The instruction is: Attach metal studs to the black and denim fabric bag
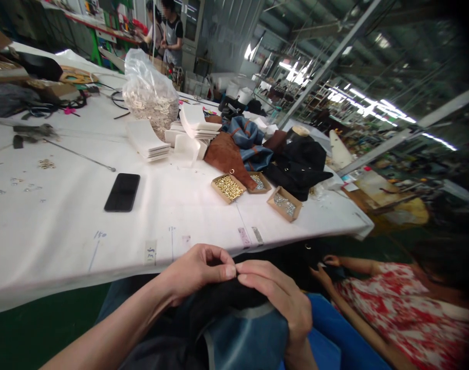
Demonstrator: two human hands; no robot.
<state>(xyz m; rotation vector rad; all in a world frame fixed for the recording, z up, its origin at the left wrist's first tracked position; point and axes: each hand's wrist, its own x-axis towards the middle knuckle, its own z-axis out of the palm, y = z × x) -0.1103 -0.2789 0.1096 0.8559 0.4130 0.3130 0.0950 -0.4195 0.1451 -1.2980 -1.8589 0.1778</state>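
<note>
From far away I see the left hand [199, 270] with its forearm rising from the lower left; its thumb and index finger are bent into a ring. The right hand [282, 295] is at the right, its back toward me and its fingers pointing to the left. Both hands are pinching the blue-and-black cloth [249, 336], and their fingertips meet at its dark upper part. This cloth is just beside the near edge of the white table [64, 231]. On the table I count one phone [122, 192], one clear bag [142, 67] and three small cardboard boxes [280, 213]: one has golden pieces [228, 188], two have silvery pieces [285, 204]. At the right I count one co-worker [396, 308] in red and white; two people [174, 38] are at the back.
</note>
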